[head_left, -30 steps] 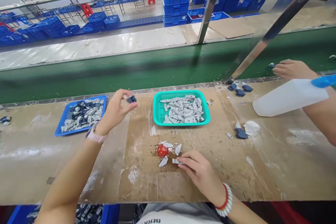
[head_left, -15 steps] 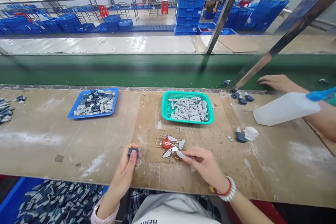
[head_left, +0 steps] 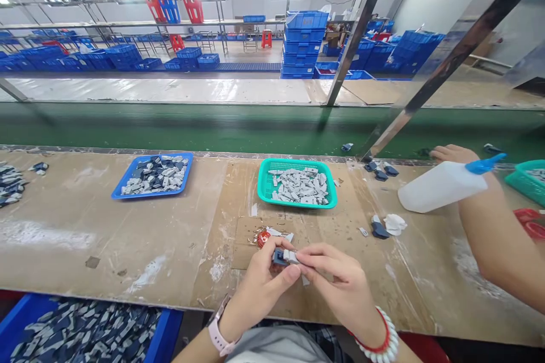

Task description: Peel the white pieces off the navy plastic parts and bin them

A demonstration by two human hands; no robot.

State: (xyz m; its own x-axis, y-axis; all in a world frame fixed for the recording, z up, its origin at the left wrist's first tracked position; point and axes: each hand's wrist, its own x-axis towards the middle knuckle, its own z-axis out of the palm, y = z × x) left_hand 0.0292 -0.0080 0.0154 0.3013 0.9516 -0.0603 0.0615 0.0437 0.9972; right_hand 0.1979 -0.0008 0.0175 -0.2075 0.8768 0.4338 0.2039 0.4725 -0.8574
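While you hold the dark blue piece (head_left: 278,257) just above the near edge of the bench (head_left: 85,238), it sits at the very tips of both your hands, between them and slightly beyond your knuckles. A grey piece (head_left: 292,256) touches its right end, so the pair runs left to right across your view, blue toward your left hand (head_left: 260,286), grey toward your right hand (head_left: 340,283). Neither hand is nearer: the two meet on it.

Your left fingers are pinched on the blue piece, with the thumb (head_left: 292,274) pressed up from below. Your right fingers (head_left: 313,252) are closed on the grey piece from its right side, the rest of that hand loosely curled.

Just beyond the pieces, a red cap (head_left: 263,239) and a few grey slivers lie on a cardboard pad (head_left: 244,232). Farther out stands a green basket (head_left: 260,181) of grey pieces, and well to its left a blue tray (head_left: 123,190) of mixed grey and dark ones. On your right, another person's arm (head_left: 489,238) reaches across the bench beside a white bottle (head_left: 438,193). A blue bin (head_left: 170,329) of parts sits below the bench edge at your left.
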